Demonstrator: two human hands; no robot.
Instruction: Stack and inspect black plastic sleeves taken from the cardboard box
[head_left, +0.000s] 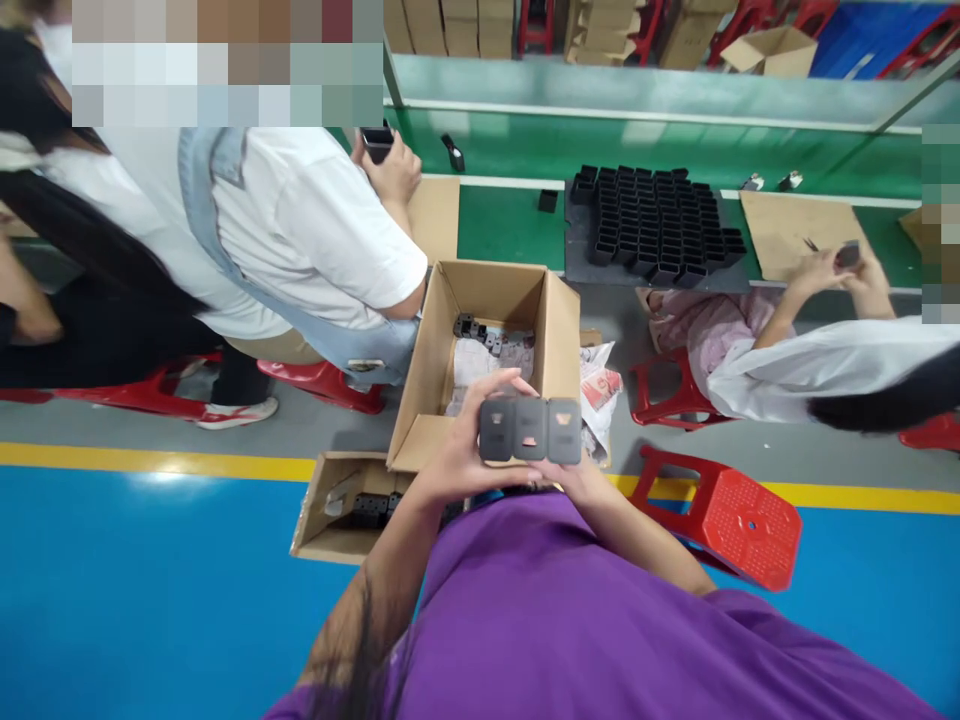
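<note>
My left hand [465, 440] grips a row of three dark grey box-shaped pieces [529, 432] from the left, fingers along the far side and thumb along the near side. Each piece has rounded corners and a small light or pinkish mark on its face. My right hand [564, 476] is at the near right of the row, mostly hidden behind it, with its fingers closed against the pieces. Below the hands stands an open cardboard box [562, 340] lined with printed paper [474, 362]. Several small dark pieces [469, 326] lie inside it.
A lower carton [322, 510] with dark pieces sits at left. Red stools [750, 525] stand on the floor. Co-workers sit at a green bench [502, 225], left and right, holding dark parts. A dark tray [581, 262] bears many black open cases [652, 220].
</note>
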